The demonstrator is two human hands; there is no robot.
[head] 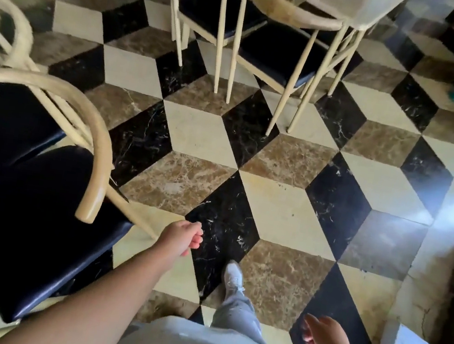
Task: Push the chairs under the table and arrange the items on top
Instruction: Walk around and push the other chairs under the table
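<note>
Two cream bentwood chairs with dark padded seats at left, likely light, rigid, best taken by the curved backrest; left hand and right hand empty, fingers loosely curled.

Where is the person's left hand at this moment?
In the head view, the left hand hangs loosely open, low and left of centre, above the tiled floor, just right of the nearest chair and not touching it.
</note>
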